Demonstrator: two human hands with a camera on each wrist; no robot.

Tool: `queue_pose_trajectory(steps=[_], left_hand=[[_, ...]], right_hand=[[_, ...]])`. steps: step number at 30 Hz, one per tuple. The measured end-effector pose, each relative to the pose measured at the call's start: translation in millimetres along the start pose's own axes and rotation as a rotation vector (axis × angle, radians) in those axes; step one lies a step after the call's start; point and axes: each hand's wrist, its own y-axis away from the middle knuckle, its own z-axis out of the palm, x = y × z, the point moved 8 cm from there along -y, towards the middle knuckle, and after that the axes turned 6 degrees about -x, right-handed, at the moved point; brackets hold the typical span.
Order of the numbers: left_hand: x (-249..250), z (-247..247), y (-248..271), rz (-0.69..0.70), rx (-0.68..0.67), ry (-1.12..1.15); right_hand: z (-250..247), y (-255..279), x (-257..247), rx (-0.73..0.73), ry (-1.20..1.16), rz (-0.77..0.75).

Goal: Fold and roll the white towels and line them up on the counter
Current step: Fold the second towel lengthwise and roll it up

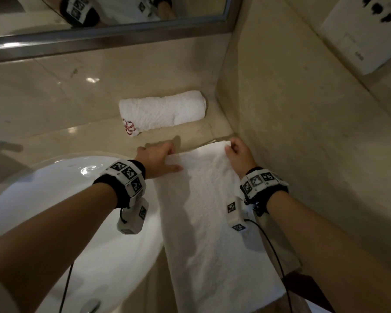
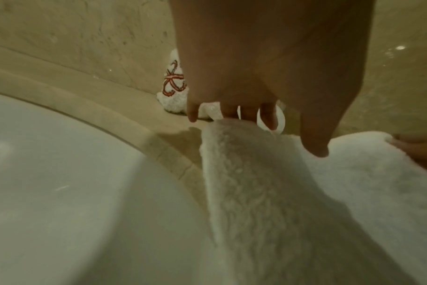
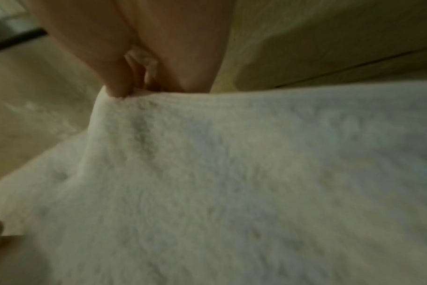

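A long white towel (image 1: 210,211) lies folded lengthwise on the beige counter (image 1: 54,105), its near end hanging over the front edge. My left hand (image 1: 161,158) grips the towel's far left corner, thumb on top and fingers curled over the edge. My right hand (image 1: 237,152) pinches the far right corner close to the side wall. In the left wrist view the left hand (image 2: 251,117) has fingers curled over the edge of the towel (image 2: 293,192). In the right wrist view the right hand (image 3: 134,84) pinches the hem of the towel (image 3: 232,183). A rolled white towel (image 1: 163,111) with a red emblem lies behind.
A white basin (image 1: 66,211) sits left of the towel, with a chrome fitting (image 1: 90,307) at its near rim. A stone side wall (image 1: 291,132) rises just right of the towel. A mirror (image 1: 99,10) with a metal frame runs along the back.
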Motion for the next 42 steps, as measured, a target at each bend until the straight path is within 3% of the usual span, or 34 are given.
queue_pose_trajectory(steps=[3,6,10,14,19,22,24,28,32,36,39,42], left_hand=[[11.6,-5.4,-4.7,0.101,0.072,0.207],[35.3,-2.9,-10.7,0.222,-0.004,0.272],[36.1,1.3,-20.3,0.135,-0.105,0.154],[17.1,-1.6,-7.2,0.133,-0.182,0.323],[-21.0,-11.4,7.8,0.064,-0.088,0.638],[-45.0,-5.3,10.6,0.005,-0.023,0.693],[-59.3,-1.3,11.8,-0.068,0.041,0.665],[-50.4,-7.1,13.1,-0.104,0.171,0.348],[-43.3,-8.9,8.5,-0.195,0.135,0.261],[-51.7,-4.3,19.3,-0.311,0.027,0.351],[-49.6,16.3,33.9,-0.368,-0.11,0.523],[-43.1,20.7,35.9,-0.354,-0.054,0.696]], right_hand=[[-0.5,6.4,-9.3,-0.046,-0.176,-0.011],[-5.4,12.5,-19.2,-0.083,-0.235,-0.012],[-22.1,10.6,-17.0,-0.051,-0.245,0.008],[-24.8,4.0,1.2,0.001,-0.052,0.079],[-1.9,-8.0,-0.1,0.047,0.005,0.076],[10.5,-15.8,-1.2,0.061,0.154,0.077],[11.9,-21.1,-1.2,0.107,0.231,0.085],[18.7,-28.6,-5.7,0.12,0.364,0.077],[15.2,-29.8,-10.3,0.134,0.413,0.088],[10.9,-21.6,2.2,0.008,0.361,0.17],[6.6,1.0,22.2,-0.138,0.503,0.306],[6.8,11.4,37.1,-0.244,0.644,0.382]])
